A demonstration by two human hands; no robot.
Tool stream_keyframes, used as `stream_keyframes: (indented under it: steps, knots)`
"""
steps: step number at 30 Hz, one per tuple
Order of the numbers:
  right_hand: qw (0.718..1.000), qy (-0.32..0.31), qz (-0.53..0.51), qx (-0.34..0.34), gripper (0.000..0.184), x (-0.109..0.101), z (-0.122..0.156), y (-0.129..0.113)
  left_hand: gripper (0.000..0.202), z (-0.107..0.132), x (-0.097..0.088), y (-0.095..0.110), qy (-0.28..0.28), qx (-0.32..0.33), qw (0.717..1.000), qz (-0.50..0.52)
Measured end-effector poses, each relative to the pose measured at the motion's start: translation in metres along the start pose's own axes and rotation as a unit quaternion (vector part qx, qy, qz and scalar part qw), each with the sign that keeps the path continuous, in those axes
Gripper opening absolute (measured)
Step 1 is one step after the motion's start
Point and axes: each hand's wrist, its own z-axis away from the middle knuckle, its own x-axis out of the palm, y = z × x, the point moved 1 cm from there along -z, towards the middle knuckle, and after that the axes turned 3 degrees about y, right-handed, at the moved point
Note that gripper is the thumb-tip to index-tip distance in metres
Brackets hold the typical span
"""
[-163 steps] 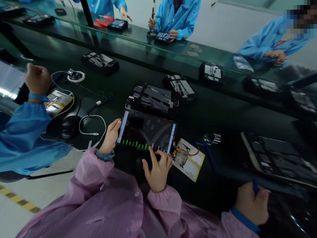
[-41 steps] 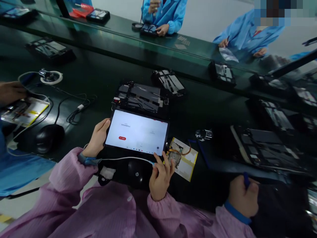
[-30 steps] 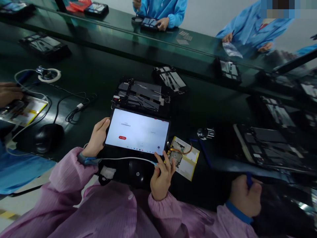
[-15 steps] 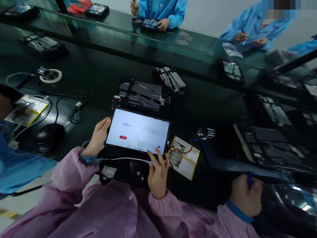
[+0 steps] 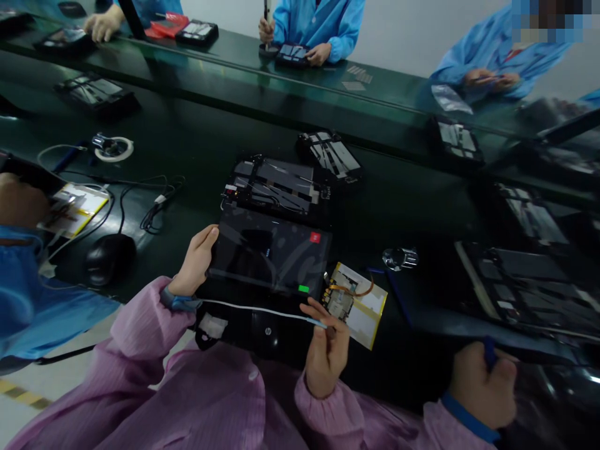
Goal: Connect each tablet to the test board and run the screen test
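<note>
My left hand grips the left edge of a tablet screen, thumb on top. The screen is dark, with a small red square at upper right and a green patch at lower right. Just below its lower right corner, my right hand pinches the pale blue end of a thin white cable. That cable stretches across from near the band on my left wrist. Right of the screen lies a yellow-edged white battery with a circuit board and an orange flex cable.
Behind the screen sits an opened tablet body, with another beyond it. A black mouse is at left; an HP-marked black object is in front of me. A neighbour's hand is at right. Co-workers sit opposite.
The screen has gone from a bright white page to dark with red and green patches. My right hand has drawn off the screen, down and right, still with the cable.
</note>
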Motion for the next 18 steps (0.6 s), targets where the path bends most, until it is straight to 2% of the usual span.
stream_keyframes:
  steps: [1, 4, 5, 7, 10, 13, 16, 18]
  knots:
    - [1.000, 0.019, 0.004, 0.003, 0.029, -0.025, -0.010, 0.012, 0.038, 0.000, 0.000, 0.000, 0.001, 0.000, 1.000, 0.001]
    - [0.994, 0.106, 0.032, -0.017, 0.017, -0.101, -0.036, 0.053, 0.041, 0.000, 0.001, 0.000, -0.006, -0.001, 1.000, 0.000]
    - [0.988, 0.147, 0.045, -0.016, 0.015, -0.119, -0.040, 0.065, 0.041, 0.000, 0.001, 0.000, -0.008, 0.001, 1.000, 0.001]
    - [0.984, 0.163, 0.066, -0.013, 0.017, -0.141, -0.043, 0.082, 0.040, 0.000, 0.000, -0.001, -0.010, 0.007, 1.000, 0.002]
    - [0.985, 0.157, 0.074, -0.013, 0.018, -0.143, -0.040, 0.085, 0.036, -0.002, 0.000, -0.003, -0.008, 0.020, 1.000, 0.002]
    - [0.985, 0.158, 0.072, -0.012, 0.014, -0.131, -0.043, 0.068, 0.033, -0.003, -0.001, -0.003, -0.019, 0.028, 0.999, 0.001]
    - [0.991, 0.125, 0.049, 0.016, 0.018, -0.104, -0.046, 0.040, 0.033, -0.002, -0.001, -0.002, -0.028, 0.031, 0.999, -0.004]
    - [0.995, 0.086, 0.034, 0.037, 0.023, -0.071, -0.040, 0.019, 0.033, -0.001, 0.000, -0.001, -0.023, 0.032, 0.999, -0.007]
